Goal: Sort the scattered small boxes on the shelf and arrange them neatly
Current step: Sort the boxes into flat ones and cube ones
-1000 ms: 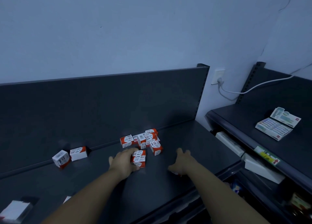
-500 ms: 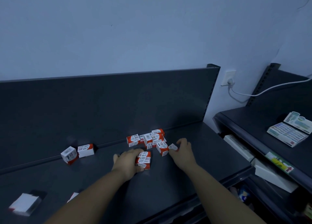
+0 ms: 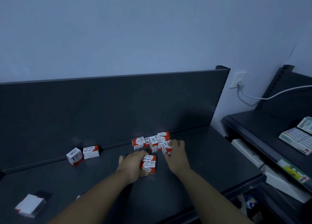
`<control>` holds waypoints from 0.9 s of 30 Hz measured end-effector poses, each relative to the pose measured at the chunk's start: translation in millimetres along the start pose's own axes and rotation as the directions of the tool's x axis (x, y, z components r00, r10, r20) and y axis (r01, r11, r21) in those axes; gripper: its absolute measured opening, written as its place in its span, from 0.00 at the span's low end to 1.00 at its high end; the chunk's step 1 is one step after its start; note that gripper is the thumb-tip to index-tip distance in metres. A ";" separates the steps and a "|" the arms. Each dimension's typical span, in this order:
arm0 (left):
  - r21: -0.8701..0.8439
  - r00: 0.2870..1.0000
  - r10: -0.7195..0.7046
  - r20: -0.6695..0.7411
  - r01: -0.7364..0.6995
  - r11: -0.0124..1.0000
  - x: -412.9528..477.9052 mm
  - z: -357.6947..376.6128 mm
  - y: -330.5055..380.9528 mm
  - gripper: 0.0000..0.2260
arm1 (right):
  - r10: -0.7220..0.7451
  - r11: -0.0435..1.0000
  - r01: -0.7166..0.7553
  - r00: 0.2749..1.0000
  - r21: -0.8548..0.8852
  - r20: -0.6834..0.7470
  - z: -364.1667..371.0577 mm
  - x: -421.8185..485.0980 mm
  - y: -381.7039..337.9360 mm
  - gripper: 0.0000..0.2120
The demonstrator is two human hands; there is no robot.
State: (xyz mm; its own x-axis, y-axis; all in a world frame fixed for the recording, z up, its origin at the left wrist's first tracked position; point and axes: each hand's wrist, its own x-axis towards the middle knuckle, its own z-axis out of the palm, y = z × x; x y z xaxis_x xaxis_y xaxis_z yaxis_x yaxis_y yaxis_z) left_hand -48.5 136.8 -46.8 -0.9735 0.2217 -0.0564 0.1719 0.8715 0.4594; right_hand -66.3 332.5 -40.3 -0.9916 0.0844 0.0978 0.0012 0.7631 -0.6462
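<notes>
Gripping a pair of paper-clip boxes (image 3: 148,163) just in front of the box cluster (image 3: 148,141), the left hand (image 3: 132,166) should slide them squarely against it, labels aligned, while the right hand (image 3: 176,153), pinching a single box (image 3: 166,147) at the cluster's right edge, should steady that row.

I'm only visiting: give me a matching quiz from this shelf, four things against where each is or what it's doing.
1 left hand
2 right hand
3 two stray boxes
4 white plug

A in the wall socket
B holds a box at the right edge of the cluster
C by the back panel, left of the cluster
D grips the front boxes

Pairs: 1-D, 2-B, 3-C, 4-A.
</notes>
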 end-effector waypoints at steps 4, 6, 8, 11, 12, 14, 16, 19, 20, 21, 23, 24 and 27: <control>-0.017 1.000 -0.004 -0.007 0.004 1.000 -0.2 0.1 -1.2 0.24 | 0.070 0.996 -0.070 0.998 -0.049 0.007 4.5 2.0 6.6 0.28; -0.022 1.000 -0.012 -0.008 0.012 1.000 -1.5 0.4 -1.5 0.25 | 0.102 0.993 -0.101 0.995 -0.066 0.009 4.2 3.2 9.4 0.29; -0.043 1.000 -0.025 -0.004 0.025 0.999 -2.4 0.8 -1.8 0.25 | 0.085 0.994 -0.083 0.996 -0.075 0.031 4.0 3.9 11.3 0.29; -0.118 0.999 -0.050 -0.012 0.049 0.992 -3.0 0.4 -1.1 0.23 | 0.031 0.999 -0.031 0.999 -0.015 0.024 2.5 2.5 15.5 0.26; -0.151 0.998 -0.066 -0.020 0.062 0.987 -3.0 1.0 -1.9 0.22 | 0.013 1.000 -0.014 1.000 0.027 0.019 1.8 1.0 17.1 0.25; -0.208 0.994 -0.100 -0.043 0.089 0.974 -4.3 0.5 -4.0 0.22 | -0.035 0.993 0.032 0.999 0.109 0.024 0.5 -3.1 18.5 0.23; -0.259 0.991 -0.122 -0.060 0.102 0.960 -4.9 -2.0 -7.9 0.24 | -0.085 0.982 0.074 0.994 0.173 0.062 -1.3 -6.4 14.8 0.23; -0.400 0.990 -0.111 -0.086 0.067 0.914 -5.1 -12.1 -12.5 0.26 | -0.166 0.968 0.134 0.976 0.213 0.141 -0.2 -7.7 0.3 0.22; -0.437 0.989 -0.107 -0.101 0.053 0.898 -5.3 -17.1 -13.9 0.26 | -0.180 0.964 0.143 0.971 0.224 0.156 1.7 -6.8 -4.9 0.22; -0.456 0.987 -0.107 -0.119 0.041 0.889 -6.5 -23.2 -15.5 0.26 | -0.191 0.960 0.149 0.968 0.236 0.164 3.9 -6.3 -11.0 0.23; -0.483 0.982 -0.119 -0.148 0.033 0.875 -9.2 -35.2 -22.1 0.25 | -0.210 0.955 0.162 0.961 0.249 0.180 10.4 -4.9 -21.6 0.23; -0.498 0.979 -0.128 -0.159 0.033 0.867 -10.9 -40.4 -27.5 0.24 | -0.225 0.952 0.175 0.957 0.250 0.186 14.3 -4.4 -26.5 0.23; -0.529 0.969 -0.156 -0.193 0.032 0.848 -21.7 -55.8 -45.9 0.26 | -0.279 0.938 0.225 0.941 0.262 0.190 26.0 -4.5 -46.3 0.24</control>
State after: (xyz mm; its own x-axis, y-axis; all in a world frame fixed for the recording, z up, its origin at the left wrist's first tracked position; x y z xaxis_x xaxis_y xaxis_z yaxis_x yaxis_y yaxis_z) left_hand -43.7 67.6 -17.2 -0.9990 -0.0058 0.0445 0.0352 0.5151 0.8564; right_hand -65.3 280.1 -30.5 -0.9582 -0.2555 0.1287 -0.2563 0.5670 -0.7828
